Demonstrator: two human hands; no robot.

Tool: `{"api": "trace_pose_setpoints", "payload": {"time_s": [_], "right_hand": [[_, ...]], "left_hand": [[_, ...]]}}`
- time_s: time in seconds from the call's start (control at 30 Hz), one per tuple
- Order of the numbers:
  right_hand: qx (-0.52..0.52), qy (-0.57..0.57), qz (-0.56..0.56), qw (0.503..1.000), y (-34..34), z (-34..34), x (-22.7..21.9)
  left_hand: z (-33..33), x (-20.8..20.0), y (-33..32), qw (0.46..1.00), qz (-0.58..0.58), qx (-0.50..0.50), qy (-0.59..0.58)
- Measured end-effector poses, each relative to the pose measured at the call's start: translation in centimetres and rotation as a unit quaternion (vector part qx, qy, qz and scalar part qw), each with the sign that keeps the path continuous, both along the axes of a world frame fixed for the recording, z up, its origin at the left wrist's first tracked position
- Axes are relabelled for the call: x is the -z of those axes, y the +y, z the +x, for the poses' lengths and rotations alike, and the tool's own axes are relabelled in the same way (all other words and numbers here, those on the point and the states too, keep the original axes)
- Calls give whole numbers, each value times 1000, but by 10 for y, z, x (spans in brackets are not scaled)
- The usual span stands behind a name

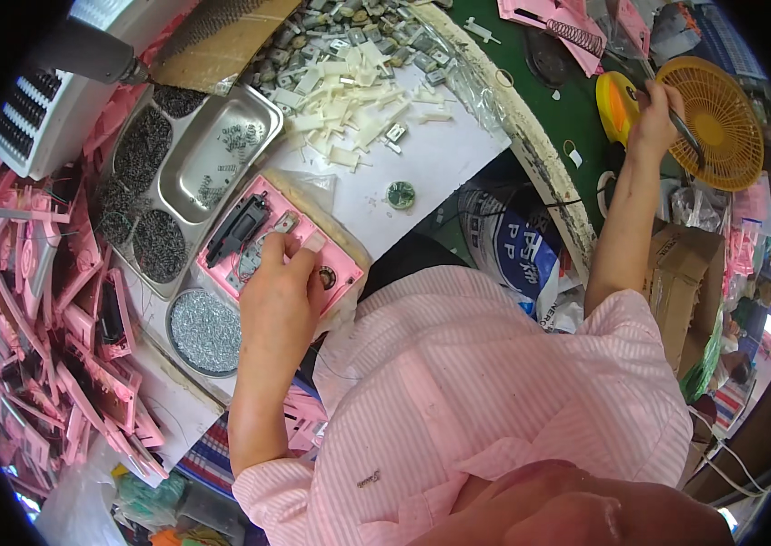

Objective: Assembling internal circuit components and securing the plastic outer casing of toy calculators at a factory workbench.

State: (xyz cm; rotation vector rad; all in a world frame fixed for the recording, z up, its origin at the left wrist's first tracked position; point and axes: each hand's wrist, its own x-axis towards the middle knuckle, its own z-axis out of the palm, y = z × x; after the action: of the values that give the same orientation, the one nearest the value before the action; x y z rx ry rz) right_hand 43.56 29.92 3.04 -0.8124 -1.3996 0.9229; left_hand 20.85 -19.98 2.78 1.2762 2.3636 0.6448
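Note:
An opened pink plastic case (345,252) lies in front of me on a pale pad. Inside it are a black part (238,227), small metal parts and a round dark part near its right end. My left hand (278,284) reaches into the case with its fingers bent together; whatever their tips grip is hidden. Far off to the right, my right hand (654,126) is raised and closed around a slim tool with a dark handle (687,138), its kind unclear. An orange-brown plastic basket (738,136) is just beyond that hand.
A steel compartment tray (187,202) holds dark springs and small parts, beside a round dish of silver screws (204,332). White plastic parts (362,100) are heaped behind. Pink housings (40,318) pile up at left. A small green round piece (400,195) lies on the white board.

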Motion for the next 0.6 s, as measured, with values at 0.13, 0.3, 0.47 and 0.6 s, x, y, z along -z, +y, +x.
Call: {"api": "trace_pose_setpoints", "payload": {"time_s": [0.13, 0.3, 0.47, 0.6], "right_hand": [[-152, 71, -162, 973, 32, -11, 35], [-201, 280, -335, 877, -9, -9, 52], [-402, 275, -451, 748, -103, -35, 55], [-423, -192, -213, 860, -241, -77, 56]], "left_hand": [[3, 3, -5, 999, 9, -7, 40], [13, 16, -14, 996, 40, -51, 65], [15, 27, -18, 993, 101, -49, 44], [21, 26, -32, 980, 158, -104, -62]]}}
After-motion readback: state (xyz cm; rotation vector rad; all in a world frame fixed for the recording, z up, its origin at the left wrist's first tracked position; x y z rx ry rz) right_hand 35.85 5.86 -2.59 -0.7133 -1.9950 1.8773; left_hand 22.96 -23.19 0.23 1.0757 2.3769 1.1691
